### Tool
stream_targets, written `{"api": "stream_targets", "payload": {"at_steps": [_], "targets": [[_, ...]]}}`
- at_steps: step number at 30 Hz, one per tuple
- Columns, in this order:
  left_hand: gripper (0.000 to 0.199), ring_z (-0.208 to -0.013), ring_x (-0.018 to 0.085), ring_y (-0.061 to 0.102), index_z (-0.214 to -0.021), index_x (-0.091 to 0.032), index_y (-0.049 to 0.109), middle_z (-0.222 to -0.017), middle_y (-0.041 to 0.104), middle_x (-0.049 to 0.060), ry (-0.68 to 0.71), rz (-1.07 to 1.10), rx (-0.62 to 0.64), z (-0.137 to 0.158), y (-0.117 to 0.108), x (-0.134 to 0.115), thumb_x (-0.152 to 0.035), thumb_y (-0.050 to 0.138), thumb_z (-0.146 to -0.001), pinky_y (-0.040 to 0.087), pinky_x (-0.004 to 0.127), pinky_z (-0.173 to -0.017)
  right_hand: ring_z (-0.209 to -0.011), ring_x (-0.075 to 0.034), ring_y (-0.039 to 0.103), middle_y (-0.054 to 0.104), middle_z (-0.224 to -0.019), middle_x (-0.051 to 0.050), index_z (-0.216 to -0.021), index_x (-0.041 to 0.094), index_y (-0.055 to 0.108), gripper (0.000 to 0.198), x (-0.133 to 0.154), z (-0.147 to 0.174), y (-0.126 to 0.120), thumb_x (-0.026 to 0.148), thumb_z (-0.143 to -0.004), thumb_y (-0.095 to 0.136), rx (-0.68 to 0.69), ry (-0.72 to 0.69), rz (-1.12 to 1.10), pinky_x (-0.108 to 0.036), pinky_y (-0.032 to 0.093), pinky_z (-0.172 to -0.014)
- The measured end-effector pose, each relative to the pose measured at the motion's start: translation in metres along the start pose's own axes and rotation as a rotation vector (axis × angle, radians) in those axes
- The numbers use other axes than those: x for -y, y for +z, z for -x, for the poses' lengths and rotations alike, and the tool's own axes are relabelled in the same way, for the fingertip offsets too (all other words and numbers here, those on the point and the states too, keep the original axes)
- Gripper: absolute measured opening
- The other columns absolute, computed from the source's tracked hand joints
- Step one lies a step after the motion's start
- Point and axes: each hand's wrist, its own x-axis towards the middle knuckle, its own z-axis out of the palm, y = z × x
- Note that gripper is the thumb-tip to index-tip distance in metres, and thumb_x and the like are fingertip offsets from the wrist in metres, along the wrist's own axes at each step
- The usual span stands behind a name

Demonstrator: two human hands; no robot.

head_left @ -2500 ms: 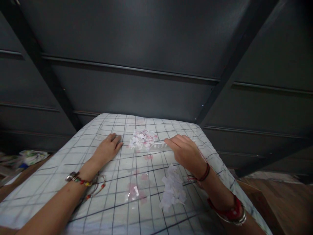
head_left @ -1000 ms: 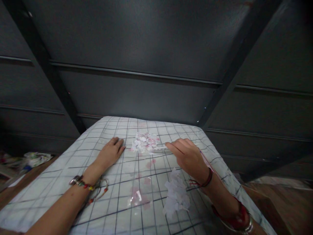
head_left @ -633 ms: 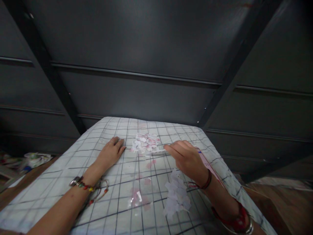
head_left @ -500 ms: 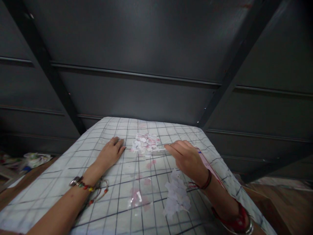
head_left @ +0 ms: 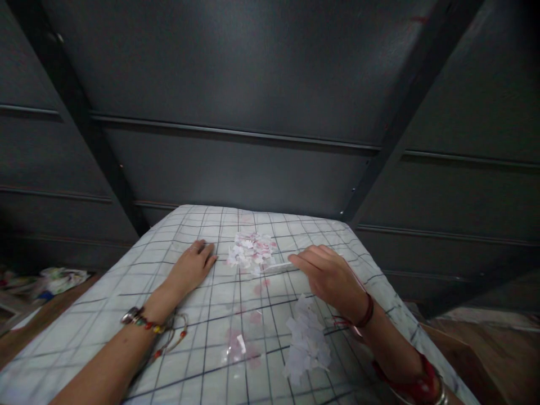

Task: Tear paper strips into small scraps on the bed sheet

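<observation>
My left hand [head_left: 193, 265] lies palm down on the checked cloth [head_left: 169, 337], fingers loosely spread and nothing in them. Between my hands is a heap of small white and pink scraps [head_left: 252, 250], like cut paper. My right hand [head_left: 324, 275] pinches a slim white tweezers-like tool [head_left: 276, 266], whose tip points left at the heap's near right edge; whether it touches a scrap I cannot tell. Below my right hand lies a pile of plain white scraps [head_left: 307, 340]. Nearer me, a clear shiny sheet with pink patches [head_left: 238, 344] rests on the cloth.
A dark panelled metal wall [head_left: 253, 174] rises behind the cloth-covered surface. A pink-edged flat object is mostly hidden behind my right wrist. On the left, crumpled items [head_left: 63, 279] lie lower down. A brown box-like thing [head_left: 459, 360] stands low at the right.
My right hand has moved slightly right and toward me with the slim tool, now covering most of the pink-edged object. My left hand stays in place. The view has shifted slightly.
</observation>
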Motion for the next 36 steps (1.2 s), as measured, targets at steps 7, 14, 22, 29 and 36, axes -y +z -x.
{"api": "stream_targets", "payload": {"at_steps": [7,14,22,29,36], "targets": [[0.045,-0.122,0.029,0.055,-0.122,-0.012,0.061,-0.131,0.059,0.019,0.014,0.004,-0.009,-0.001,0.002,0.000,-0.038,0.035,-0.096,0.043,0.046,-0.109,-0.068,-0.016,0.048,0.063,-0.071,-0.001,-0.092,0.016,0.066,0.037,-0.004,0.002,-0.001,-0.004,-0.082,0.037,-0.042,-0.015,-0.027,-0.029,0.036,-0.066],[0.046,-0.121,0.028,0.055,-0.122,-0.012,0.061,-0.129,0.060,0.018,0.021,0.000,-0.021,-0.002,0.007,0.004,-0.039,0.035,-0.096,0.042,0.045,-0.110,-0.069,-0.017,0.048,0.062,-0.070,-0.002,-0.089,0.016,0.068,0.037,-0.006,0.003,0.007,-0.007,-0.078,0.041,-0.016,0.017,0.079,-0.030,0.034,-0.066],[0.043,-0.122,0.028,0.055,-0.120,-0.015,0.062,-0.126,0.062,0.016,0.031,0.038,-0.039,-0.002,0.008,0.005,-0.039,0.036,-0.095,0.043,0.046,-0.109,-0.070,-0.017,0.047,0.062,-0.072,-0.002,-0.090,0.017,0.068,0.036,-0.005,0.002,0.007,-0.006,-0.080,0.042,-0.016,0.024,0.088,-0.030,0.033,-0.066],[0.046,-0.122,0.028,0.054,-0.122,-0.013,0.061,-0.128,0.061,0.016,0.034,0.028,-0.015,-0.002,0.004,0.003,-0.039,0.035,-0.095,0.042,0.046,-0.110,-0.071,-0.017,0.049,0.064,-0.073,-0.003,-0.097,0.016,0.069,0.036,-0.005,0.004,0.012,-0.005,-0.083,0.043,-0.029,0.058,0.094,-0.031,0.033,-0.067],[0.043,-0.120,0.026,0.055,-0.120,-0.016,0.062,-0.126,0.063,0.013,0.020,0.032,-0.026,-0.003,0.006,0.004,-0.039,0.037,-0.094,0.042,0.045,-0.110,-0.070,-0.017,0.046,0.061,-0.072,-0.002,-0.092,0.018,0.068,0.036,-0.001,0.002,0.008,-0.005,-0.083,0.041,0.010,0.044,0.060,-0.030,0.032,-0.067]]}}
